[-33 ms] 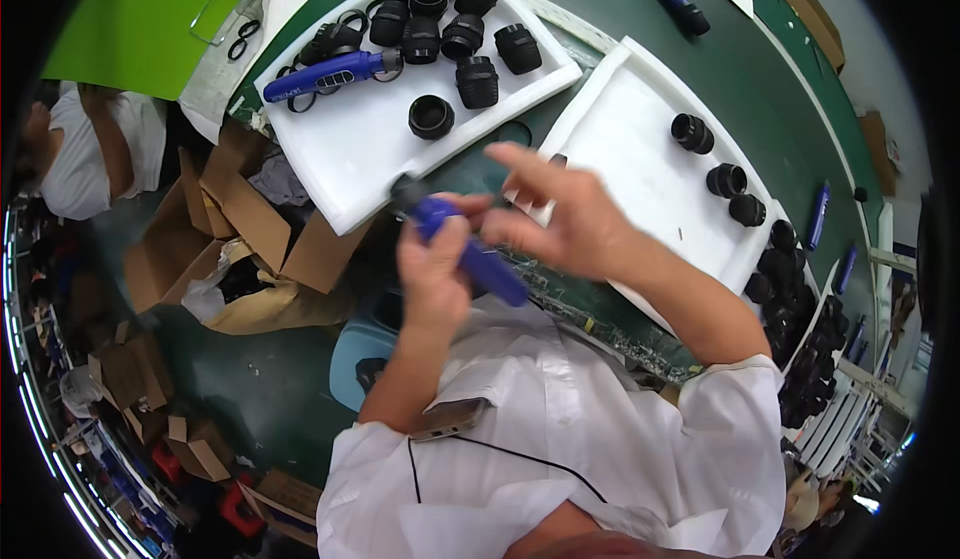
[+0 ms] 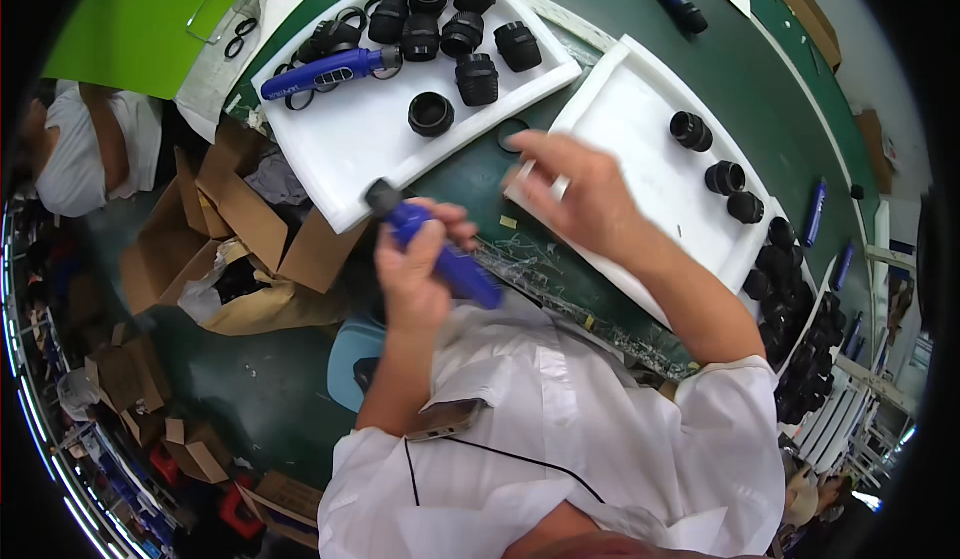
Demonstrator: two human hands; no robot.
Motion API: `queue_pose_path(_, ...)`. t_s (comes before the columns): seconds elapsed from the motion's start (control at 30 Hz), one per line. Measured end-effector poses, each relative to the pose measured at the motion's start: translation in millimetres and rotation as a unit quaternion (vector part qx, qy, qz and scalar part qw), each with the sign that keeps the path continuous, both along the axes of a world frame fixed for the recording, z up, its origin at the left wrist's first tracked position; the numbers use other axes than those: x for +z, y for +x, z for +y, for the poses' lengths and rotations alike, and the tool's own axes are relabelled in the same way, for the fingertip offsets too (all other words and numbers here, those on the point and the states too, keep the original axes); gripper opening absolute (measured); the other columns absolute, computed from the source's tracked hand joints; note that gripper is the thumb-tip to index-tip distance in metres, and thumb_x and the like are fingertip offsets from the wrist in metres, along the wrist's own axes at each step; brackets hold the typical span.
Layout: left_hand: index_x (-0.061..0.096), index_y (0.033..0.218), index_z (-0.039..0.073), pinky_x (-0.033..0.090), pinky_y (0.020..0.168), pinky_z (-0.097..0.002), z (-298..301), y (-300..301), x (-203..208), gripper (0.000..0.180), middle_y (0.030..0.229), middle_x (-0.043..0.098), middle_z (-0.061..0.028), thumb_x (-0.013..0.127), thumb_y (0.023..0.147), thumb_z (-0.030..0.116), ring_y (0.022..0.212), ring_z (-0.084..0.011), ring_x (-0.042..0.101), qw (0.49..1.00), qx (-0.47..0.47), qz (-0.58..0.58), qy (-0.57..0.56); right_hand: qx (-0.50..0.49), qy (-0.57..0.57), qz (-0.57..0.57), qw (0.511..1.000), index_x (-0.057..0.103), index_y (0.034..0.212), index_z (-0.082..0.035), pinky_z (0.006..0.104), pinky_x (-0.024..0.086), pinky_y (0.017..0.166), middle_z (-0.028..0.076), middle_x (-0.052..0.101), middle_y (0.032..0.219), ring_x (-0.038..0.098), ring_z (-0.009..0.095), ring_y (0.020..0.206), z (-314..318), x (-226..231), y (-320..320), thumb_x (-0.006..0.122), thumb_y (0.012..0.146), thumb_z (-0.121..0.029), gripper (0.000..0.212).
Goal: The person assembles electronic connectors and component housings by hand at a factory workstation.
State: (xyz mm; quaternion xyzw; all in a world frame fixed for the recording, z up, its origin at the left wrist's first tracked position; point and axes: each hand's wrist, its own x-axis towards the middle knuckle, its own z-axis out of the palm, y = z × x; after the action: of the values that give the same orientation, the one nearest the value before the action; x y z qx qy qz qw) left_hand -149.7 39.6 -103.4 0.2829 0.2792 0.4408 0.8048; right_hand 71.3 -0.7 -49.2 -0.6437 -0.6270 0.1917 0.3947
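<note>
Right hand (image 2: 588,197) has drawn back from the left hand (image 2: 408,277) since the last frame, now clearly apart; the blue handle (image 2: 468,277) has shifted slightly left with the left hand. I read the left fingers as clamped round the handle's middle, dark end up-left, seen against the near rim of the left white tray (image 2: 345,164), other end down-right near the white shirt (image 2: 560,389). Right fingers are bent and blurred; I can't tell if they pinch anything. Near their tips I get a black ring (image 2: 513,149) on the green table (image 2: 470,181), plus a yellow scrap (image 2: 508,223) between the hands. Left tray: I log clustered black cylinders (image 2: 478,81), one set apart toward the near side, and a second blue handle (image 2: 325,76) lying flat. Right white tray (image 2: 640,149): three more cylinders (image 2: 725,177) along the right side.
</note>
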Motion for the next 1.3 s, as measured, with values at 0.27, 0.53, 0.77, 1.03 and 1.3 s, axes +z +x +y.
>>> queue_pose_path(0.27, 0.047, 0.138, 0.002, 0.054, 0.074, -0.0323, 8.0, -26.7, 7.7, 0.049, 0.102, 0.064, -0.012, 0.069, 0.099, 0.02, 0.083, -0.0178, 0.064, 0.99, -0.012, 0.068, 0.119, -0.096, -0.114, -0.406, 0.902, 0.078, 0.087, -0.008, 0.0503, 0.042, 0.098, 0.016, 0.067, 0.098, 0.058, 0.035, 0.113, 49.2, -52.2, -24.0, 0.074, 0.077, -0.015, 0.013)
queue_pose_path(0.53, 0.053, 0.134, 0.003, 0.052, 0.078, -0.0282, 13.1, -20.6, 22.9, 0.053, 0.102, 0.066, -0.0075, 0.078, 0.092, 0.022, 0.084, -0.013, 0.061, 0.945, -0.117, 0.216, 0.218, -0.007, -0.081, 0.115, 0.99, 0.063, 0.094, 0.005, 0.0386, 0.053, 0.087, 0.018, 0.068, 0.111, 0.066, 0.029, 0.096, -1.3, 34.6, -27.0, 0.068, 0.09, -0.005, 0.012)
queue_pose_path(0.77, 0.058, 0.129, 0.004, 0.054, 0.086, -0.0357, -5.1, 19.8, 47.1, 0.059, 0.109, 0.07, -0.015, 0.084, 0.083, 0.027, 0.093, -0.0254, 0.068, 0.808, -0.176, 0.352, 0.439, 0.061, -0.035, 0.154, 0.986, 0.06, 0.1, 0.0, 0.0343, 0.056, 0.085, 0.016, 0.068, 0.105, 0.067, 0.023, 0.086, -49.8, 40.2, -5.9, 0.072, 0.086, 0.0, 0.018)
queue_pose_path(1.03, 0.049, 0.137, 0.005, 0.055, 0.081, -0.0475, -41.0, 68.1, 46.3, 0.068, 0.113, 0.068, -0.0235, 0.081, 0.085, 0.035, 0.098, -0.0469, 0.067, 0.709, -0.204, 0.348, 0.578, 0.004, -0.087, 0.165, 0.982, 0.043, 0.15, -0.005, 0.038, 0.053, 0.094, 0.016, 0.07, 0.106, 0.068, 0.027, 0.099, -108.3, 35.2, 15.7, 0.082, 0.077, -0.011, 0.082)
queue_pose_path(1.3, 0.055, 0.122, 0.003, 0.054, 0.074, -0.0406, -52.6, 84.0, 40.7, 0.052, 0.093, 0.068, -0.0172, 0.081, 0.086, 0.031, 0.081, -0.0356, 0.068, 0.676, -0.264, 0.387, 0.569, -0.116, -0.123, 0.086, 0.982, 0.056, 0.14, -0.006, 0.0356, 0.057, 0.086, 0.019, 0.07, 0.111, 0.07, 0.027, 0.095, -133.0, 4.5, 79.5, 0.087, 0.077, -0.021, 0.072)
